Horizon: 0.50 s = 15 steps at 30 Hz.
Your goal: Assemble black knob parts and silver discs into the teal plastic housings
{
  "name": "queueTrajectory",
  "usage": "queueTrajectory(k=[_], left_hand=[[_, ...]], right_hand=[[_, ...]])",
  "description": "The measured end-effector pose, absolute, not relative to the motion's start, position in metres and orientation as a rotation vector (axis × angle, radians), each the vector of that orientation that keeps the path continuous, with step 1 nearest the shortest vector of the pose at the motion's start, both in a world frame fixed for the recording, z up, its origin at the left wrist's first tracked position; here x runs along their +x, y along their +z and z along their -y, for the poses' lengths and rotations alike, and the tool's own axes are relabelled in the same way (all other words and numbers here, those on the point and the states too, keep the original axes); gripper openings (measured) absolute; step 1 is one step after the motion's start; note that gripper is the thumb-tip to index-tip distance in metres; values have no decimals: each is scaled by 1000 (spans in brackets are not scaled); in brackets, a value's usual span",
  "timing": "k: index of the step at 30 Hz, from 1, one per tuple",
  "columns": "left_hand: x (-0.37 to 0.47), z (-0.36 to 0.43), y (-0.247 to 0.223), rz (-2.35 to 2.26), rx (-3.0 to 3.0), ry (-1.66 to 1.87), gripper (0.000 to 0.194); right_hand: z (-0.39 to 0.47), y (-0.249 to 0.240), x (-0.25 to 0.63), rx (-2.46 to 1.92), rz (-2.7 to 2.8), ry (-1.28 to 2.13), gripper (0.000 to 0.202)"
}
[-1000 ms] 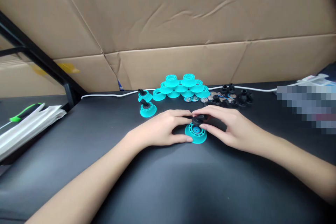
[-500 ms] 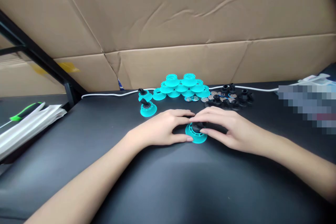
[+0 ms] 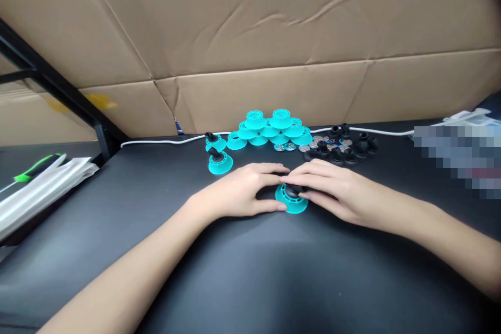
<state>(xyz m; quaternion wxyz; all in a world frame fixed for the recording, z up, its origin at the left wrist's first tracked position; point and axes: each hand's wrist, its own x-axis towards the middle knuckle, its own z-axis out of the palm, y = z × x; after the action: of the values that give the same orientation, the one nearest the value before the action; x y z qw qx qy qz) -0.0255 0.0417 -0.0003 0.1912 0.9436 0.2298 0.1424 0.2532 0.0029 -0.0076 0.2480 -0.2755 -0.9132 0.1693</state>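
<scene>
Left hand (image 3: 242, 190), fingers half-open, braced teal ring (image 3: 291, 208) on tabletop (image 3: 172, 167), likely against slipping. Right hand (image 3: 348, 188), fingers nearly closed, held black fitting (image 3: 293, 192) at its centre. Spare rings (image 3: 281, 123) sat toward twelve o'clock.

Creased brown cardboard (image 3: 250, 26) is standing behind the black table (image 3: 176, 271), with yellow tape (image 3: 102, 101) sticking to it. A black metal frame (image 3: 58, 88) is slanting down at the left, and soft light is glossing the tabletop.

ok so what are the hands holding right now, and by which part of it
The left hand steadies the turquoise flared plastic ring by its left side; the right hand grips the black plastic fitting, seated in its centre, by its upper part.
</scene>
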Motion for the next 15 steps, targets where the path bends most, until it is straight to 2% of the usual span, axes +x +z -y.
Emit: queueTrajectory(k=[5, 11, 15], left_hand=[[-25, -42, 1, -654, 2646, 406, 54], [-25, -42, 0, -646, 2641, 392, 50], [-25, -42, 1, -663, 2640, 364, 51]], right_hand=[[-4, -7, 250, -740, 2425, 510, 43], [-3, -12, 241, -891, 2220, 609, 21], [-5, -13, 242, -926, 2187, 647, 22]])
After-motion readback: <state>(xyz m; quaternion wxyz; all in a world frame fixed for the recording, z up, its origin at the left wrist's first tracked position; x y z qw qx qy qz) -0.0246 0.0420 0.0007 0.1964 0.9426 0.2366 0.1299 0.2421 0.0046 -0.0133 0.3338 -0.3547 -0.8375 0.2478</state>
